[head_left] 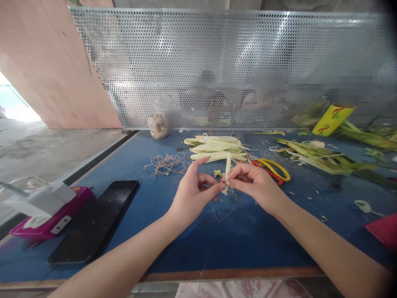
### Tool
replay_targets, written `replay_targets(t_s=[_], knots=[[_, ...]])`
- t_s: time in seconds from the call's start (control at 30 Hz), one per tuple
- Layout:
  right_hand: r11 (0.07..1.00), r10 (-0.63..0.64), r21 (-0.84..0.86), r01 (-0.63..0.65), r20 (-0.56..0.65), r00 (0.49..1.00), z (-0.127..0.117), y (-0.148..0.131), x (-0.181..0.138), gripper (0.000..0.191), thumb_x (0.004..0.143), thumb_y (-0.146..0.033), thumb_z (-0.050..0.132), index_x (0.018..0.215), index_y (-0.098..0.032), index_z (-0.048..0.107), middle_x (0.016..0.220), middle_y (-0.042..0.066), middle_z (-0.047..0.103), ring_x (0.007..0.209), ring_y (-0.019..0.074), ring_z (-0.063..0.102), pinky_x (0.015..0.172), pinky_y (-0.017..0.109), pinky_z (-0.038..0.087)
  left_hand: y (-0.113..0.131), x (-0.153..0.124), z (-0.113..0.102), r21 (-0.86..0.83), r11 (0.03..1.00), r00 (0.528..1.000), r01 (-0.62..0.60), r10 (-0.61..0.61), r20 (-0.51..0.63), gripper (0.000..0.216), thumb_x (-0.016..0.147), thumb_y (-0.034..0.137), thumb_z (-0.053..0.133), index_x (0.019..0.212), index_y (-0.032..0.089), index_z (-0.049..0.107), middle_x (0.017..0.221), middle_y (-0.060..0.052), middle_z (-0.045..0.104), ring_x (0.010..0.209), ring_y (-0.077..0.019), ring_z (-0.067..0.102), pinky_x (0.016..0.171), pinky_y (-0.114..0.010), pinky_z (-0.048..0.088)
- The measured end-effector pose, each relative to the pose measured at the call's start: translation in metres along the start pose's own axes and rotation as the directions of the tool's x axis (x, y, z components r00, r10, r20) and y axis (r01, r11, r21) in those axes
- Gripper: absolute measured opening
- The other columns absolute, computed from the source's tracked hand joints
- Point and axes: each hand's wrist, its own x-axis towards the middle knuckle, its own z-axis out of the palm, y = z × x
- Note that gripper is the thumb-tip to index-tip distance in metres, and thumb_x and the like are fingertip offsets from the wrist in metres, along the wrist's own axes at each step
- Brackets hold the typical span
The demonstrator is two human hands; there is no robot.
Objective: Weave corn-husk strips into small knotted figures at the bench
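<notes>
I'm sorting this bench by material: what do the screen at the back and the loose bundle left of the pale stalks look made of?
The screen: apparently sheet metal, silvery and dull-shiny, punched with rows of small round holes. The bundle: probably thin natural-fibre twine, tan and matte, lying in loose tangled loops.

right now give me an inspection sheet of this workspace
surface: blue table top, littered with plant scraps
job's things: pale stalk strip pinched upright between both hands; thin fibres hang below it
clutter: peeled stalks, green leaves, yellow and red scissors, black phone, pink device, yellow cup
grip: left hand and right hand both shut on the strip
cables: loose string near twine ball
surroundings: perforated metal screen, people behind it
</notes>
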Motion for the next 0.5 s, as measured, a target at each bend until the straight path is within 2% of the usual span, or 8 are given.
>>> replay_targets(t_s=[0.17,0.27,0.33,0.37,0.5], knots=[[0.99,0.026,0.142,-0.015,-0.074,0.997,0.0042,0.0002,0.0021,0.026,0.066,-0.021,0.07,0.077,-0.019,0.047,0.066,-0.003,0.062,0.057,0.0085,0.057,0.052,0.02,0.045,0.0001,-0.0002,0.0,0.049,0.999,1.0,-0.008,0.01,-0.022,0.059,0.069,0.026,0.067,0.119,0.019,0.036,0.065,0.004,0.059,0.052,-0.0101,0.056,0.053,-0.024,0.047],[0.982,0.035,0.19,-0.012,-0.116,0.993,0.0066,-0.0011,0.0017,0.044,0.062,-0.019,0.073,0.096,-0.02,0.044,0.061,-0.006,0.061,0.053,0.0092,0.058,0.05,0.019,0.045,0.0009,-0.0008,0.0013,0.037,0.999,1.0,0.007,-0.006,-0.006,0.058,0.069,0.029,0.067,0.118,0.018,0.037,0.064,0.004,0.058,0.052,-0.0107,0.056,0.054,-0.025,0.048],[0.987,0.025,0.158,-0.007,-0.115,0.993,0.0075,-0.002,0.0008,0.053,0.062,-0.019,0.073,0.105,-0.02,0.043,0.061,-0.005,0.062,0.055,0.0102,0.059,0.051,0.02,0.047,0.0016,-0.0012,0.0023,0.017,1.0,1.0,0.02,-0.02,0.003,0.057,0.071,0.032,0.066,0.118,0.017,0.038,0.063,0.004,0.058,0.051,-0.0107,0.056,0.054,-0.025,0.048],[0.992,0.008,0.123,0.004,-0.101,0.995,0.0077,-0.0023,0.0001,0.05,0.063,-0.02,0.073,0.105,-0.019,0.046,0.063,-0.004,0.062,0.057,0.0108,0.06,0.053,0.021,0.048,0.0019,-0.0012,0.0029,0.012,1.0,1.0,0.025,-0.025,0.004,0.055,0.071,0.032,0.065,0.117,0.017,0.039,0.062,0.004,0.058,0.051,-0.0105,0.056,0.054,-0.025,0.048],[0.992,-0.117,-0.056,0.115,-0.038,0.992,0.0079,-0.0025,-0.0029,0.02,0.073,-0.024,0.065,0.091,-0.018,0.059,0.073,0.002,0.066,0.067,0.0137,0.063,0.059,0.024,0.051,0.0019,0.0002,0.0053,-0.057,0.997,0.999,0.053,-0.053,0.009,0.048,0.074,0.031,0.062,0.114,0.015,0.042,0.057,0.004,0.057,0.049,-0.0108,0.055,0.051,-0.024,0.048]])
